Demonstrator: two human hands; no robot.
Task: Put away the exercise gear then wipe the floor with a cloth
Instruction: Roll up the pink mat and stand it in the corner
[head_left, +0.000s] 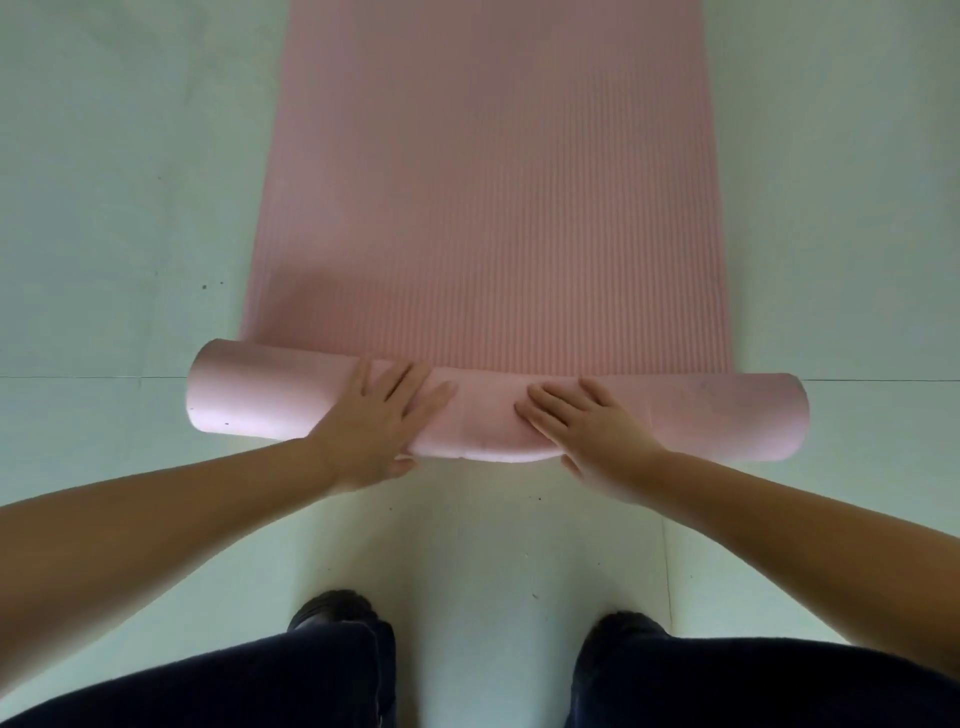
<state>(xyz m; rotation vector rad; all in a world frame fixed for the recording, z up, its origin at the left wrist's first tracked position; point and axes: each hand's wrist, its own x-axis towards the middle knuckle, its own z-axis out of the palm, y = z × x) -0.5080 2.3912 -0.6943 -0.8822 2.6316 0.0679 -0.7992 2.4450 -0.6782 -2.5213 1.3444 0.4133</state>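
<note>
Right now both hands are pressing down on the rolled end of a pink ribbed foam exercise mat (483, 208): the left hand (382, 415) is lying flat with its fingers straight and spread over the top of the roll (498, 415), its thumb tucked at the near underside, and the right hand (587, 431) is doing the same a little way to its right, so neither is clenching and both are pushing with flat palms. That roll is lying crosswise on the pale tiled floor (104, 208), just in front of the person's dark shoes (332, 608) and dark trousers (779, 686), and it is sagging slightly between the hands. Beyond it the rest of the mat is stretching away flat toward the top of the view, so only a small part is wound up. Judging by this, the step in hand is the putting away of the gear, at an early stage, and the wiping is not yet begun; no cloth is showing. What the next push seems to be calling for is even pressure from both palms, moving forward together, so the roll is staying tight and its ends are not drifting out of line with the mat's edges.
</note>
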